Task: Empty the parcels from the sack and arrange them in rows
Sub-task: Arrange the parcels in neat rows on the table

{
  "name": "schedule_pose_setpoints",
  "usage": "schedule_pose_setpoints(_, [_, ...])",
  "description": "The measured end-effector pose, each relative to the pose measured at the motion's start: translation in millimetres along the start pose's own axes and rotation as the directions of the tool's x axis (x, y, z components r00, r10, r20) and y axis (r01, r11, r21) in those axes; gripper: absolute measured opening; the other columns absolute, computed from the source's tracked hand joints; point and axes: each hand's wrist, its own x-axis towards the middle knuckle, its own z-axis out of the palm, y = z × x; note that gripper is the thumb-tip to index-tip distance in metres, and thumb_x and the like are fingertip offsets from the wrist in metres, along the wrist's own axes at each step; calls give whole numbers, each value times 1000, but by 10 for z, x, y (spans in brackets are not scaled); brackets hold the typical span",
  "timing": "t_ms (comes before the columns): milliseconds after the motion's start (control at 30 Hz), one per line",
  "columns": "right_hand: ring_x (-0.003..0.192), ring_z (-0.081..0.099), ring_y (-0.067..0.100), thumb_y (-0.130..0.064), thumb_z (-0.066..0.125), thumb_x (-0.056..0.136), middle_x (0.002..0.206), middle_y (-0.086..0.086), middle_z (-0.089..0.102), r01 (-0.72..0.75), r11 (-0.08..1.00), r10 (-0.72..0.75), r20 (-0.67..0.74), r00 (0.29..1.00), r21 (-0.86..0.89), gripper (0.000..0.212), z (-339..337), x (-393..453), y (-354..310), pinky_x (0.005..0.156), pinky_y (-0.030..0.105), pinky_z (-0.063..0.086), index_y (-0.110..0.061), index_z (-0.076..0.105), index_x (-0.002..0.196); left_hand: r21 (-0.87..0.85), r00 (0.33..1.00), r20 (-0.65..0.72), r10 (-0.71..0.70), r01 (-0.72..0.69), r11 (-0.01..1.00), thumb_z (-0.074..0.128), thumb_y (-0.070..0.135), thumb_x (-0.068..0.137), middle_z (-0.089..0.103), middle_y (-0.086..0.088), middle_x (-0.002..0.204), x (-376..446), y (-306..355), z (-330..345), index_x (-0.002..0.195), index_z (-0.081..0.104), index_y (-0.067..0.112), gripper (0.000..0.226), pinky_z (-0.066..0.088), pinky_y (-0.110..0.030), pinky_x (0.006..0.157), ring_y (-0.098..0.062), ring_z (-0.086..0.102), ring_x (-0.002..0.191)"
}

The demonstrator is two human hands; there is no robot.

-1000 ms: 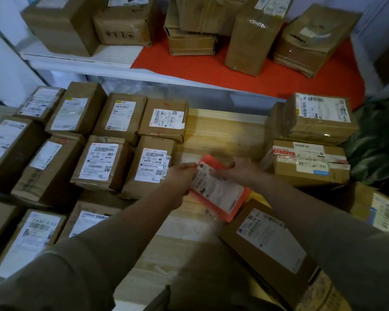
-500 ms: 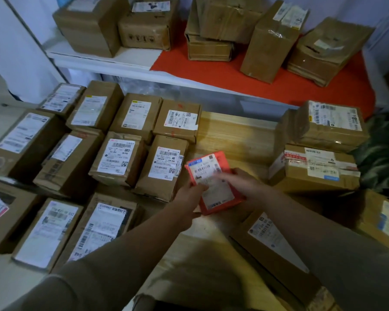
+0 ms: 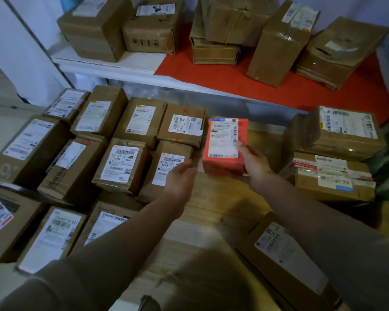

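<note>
Rightward, right hand (image 3: 255,163) around red parcel (image 3: 225,145)

Held parcel (image 3: 225,145) — apparently just right of rows (image 3: 121,142).

left hand (image 3: 181,176): fingers relaxed, holding nothing | right hand (image 3: 255,163): thumb and fingers gripping | both arms extended forward

A red cloth (image 3: 279,86) covers the right part of the far white shelf (image 3: 112,66); wooden surface (image 3: 211,203) below.
</note>
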Motion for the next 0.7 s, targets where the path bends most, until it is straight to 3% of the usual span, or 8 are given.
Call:
schedule_pose_setpoints(100, [97,68,28,-47,63,93,115,7,69,-34,999,34,-42,999,-2,41,111,257,-126,83,55,59,-22,61,125,77,998,-49,34,-30,997,50,10,96,65,0,81,69,-1,-68,133,61,13,38,49,-21,57,-9,60,67])
schedule_pose_setpoints(200, [102,66,26,-38,60,98,121,7,68,-10,999,12,-62,998,36,19,230,468,-202,92,51,56,-20,64,105,81,996,-84,17,-10,997,48,5,97,57,1,72,87,-5,-87,123,65,11,32,42,-16,44,0,53,45])
schedule_pose_setpoints(233, [104,64,26,-35,58,99,120,5,67,19,1000,-19,-75,997,-10,13,251,505,-214,96,49,54,-23,64,99,83,996,-86,3,4,997,48,4,97,56,0,72,90,-4,-86,116,68,12,29,41,-18,46,-3,52,47])
schedule_pose_setpoints(300, [104,59,23,-29,57,100,122,3,64,68,989,-80,-87,993,-130,17,259,545,-193,102,49,50,-21,65,113,95,997,-81,-13,21,995,47,3,96,56,-3,76,96,-6,-64,99,70,16,26,40,-22,56,-11,51,60])
schedule_pose_setpoints(400, [106,55,21,-20,60,98,124,4,59,74,974,-102,-123,987,-214,35,155,495,-117,104,46,48,-14,58,132,111,997,-71,-27,35,993,50,4,96,61,-3,76,94,-36,-34,107,70,12,24,45,-28,61,-15,54,67])
schedule_pose_setpoints(533, [100,66,28,-22,65,95,121,9,64,86,939,-116,-71,991,-332,19,-72,257,-90,90,43,58,-15,62,112,147,997,-12,-70,71,987,54,8,96,60,-2,78,34,-120,3,112,69,11,22,50,-29,58,-14,53,68])
schedule_pose_setpoints(633, [89,66,27,-23,63,96,113,12,66,160,901,-156,44,987,-403,14,-259,-37,-114,77,38,55,-14,62,108,150,984,67,-163,151,977,54,11,98,63,-5,98,-94,-188,76,115,65,8,20,54,-40,89,-20,60,91])
schedule_pose_setpoints(700, [85,65,25,-24,63,96,105,10,66,198,862,-172,98,980,-466,18,-376,-274,-123,75,37,53,-12,64,110,190,962,122,-243,217,957,57,15,98,62,-7,107,-215,-251,123,112,64,8,18,54,-43,92,-24,61,101])
